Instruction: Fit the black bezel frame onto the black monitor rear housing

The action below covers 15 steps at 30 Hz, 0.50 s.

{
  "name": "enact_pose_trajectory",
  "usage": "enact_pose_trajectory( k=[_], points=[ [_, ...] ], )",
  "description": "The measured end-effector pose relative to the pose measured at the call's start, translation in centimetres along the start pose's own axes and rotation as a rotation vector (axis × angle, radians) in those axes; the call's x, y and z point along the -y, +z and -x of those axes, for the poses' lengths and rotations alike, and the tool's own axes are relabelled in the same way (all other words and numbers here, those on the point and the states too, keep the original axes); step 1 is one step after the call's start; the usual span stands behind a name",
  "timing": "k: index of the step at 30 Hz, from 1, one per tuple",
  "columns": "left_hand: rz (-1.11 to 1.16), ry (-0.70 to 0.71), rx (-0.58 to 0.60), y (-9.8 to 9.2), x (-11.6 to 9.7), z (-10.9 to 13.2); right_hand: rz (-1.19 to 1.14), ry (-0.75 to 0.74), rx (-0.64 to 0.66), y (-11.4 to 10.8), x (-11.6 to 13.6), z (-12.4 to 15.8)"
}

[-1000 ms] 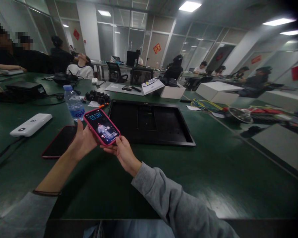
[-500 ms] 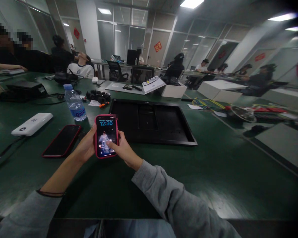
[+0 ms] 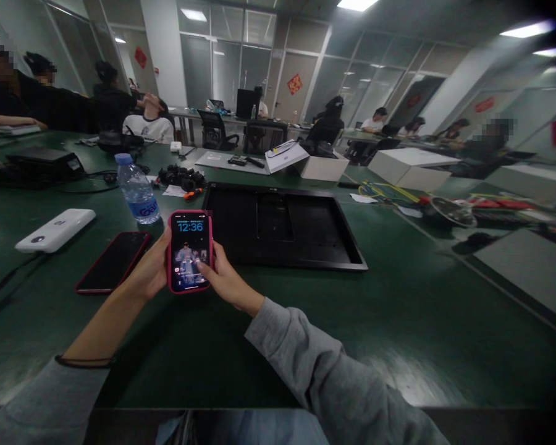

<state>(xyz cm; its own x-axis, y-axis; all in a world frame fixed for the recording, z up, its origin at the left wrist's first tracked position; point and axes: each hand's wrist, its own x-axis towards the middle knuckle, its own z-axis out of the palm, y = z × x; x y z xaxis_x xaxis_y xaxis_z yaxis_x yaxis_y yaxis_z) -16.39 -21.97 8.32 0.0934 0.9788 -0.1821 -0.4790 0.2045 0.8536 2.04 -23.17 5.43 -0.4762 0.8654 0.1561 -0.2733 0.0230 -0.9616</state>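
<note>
A smartphone (image 3: 189,241) in a pink-red case is held up above the table, its lit lock screen reading 12:36. My left hand (image 3: 155,267) grips its left edge, the fingers partly hidden behind it. On the other side my right hand (image 3: 225,276) holds the right edge, with the thumb over the lower part of the screen. A second phone (image 3: 113,262), dark-screened and red-edged, lies flat to the left of my left hand. Behind the held phone rests a shallow black rectangular tray-like panel (image 3: 315,228).
A water bottle (image 3: 139,194) with a blue cap stands behind the second phone. Farther left lies a white power bank (image 3: 55,230) with a cable. White boxes (image 3: 323,167), tangled cables (image 3: 389,193) and a metal bowl-like piece (image 3: 451,212) sit on the green table (image 3: 269,364). Several people sit beyond.
The held phone and both hands have shifted slightly to the left. My right thumb stays over the lower screen, and the other table items keep their places.
</note>
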Motion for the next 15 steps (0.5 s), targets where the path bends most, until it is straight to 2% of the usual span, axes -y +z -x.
enact_pose_trajectory(
  k=[4,11,15],
  points=[
    [-0.012,0.004,0.005,0.3,-0.3,0.3,-0.071,0.042,0.009,0.2,-0.5,0.0],
    [-0.072,0.014,-0.056,2.3,-0.8,1.5,0.016,-0.05,0.102,0.0,-1.0,0.1],
    [-0.103,0.039,-0.075,2.5,-0.9,1.6,0.052,-0.082,0.144,-0.1,-0.9,0.0]
  ],
)
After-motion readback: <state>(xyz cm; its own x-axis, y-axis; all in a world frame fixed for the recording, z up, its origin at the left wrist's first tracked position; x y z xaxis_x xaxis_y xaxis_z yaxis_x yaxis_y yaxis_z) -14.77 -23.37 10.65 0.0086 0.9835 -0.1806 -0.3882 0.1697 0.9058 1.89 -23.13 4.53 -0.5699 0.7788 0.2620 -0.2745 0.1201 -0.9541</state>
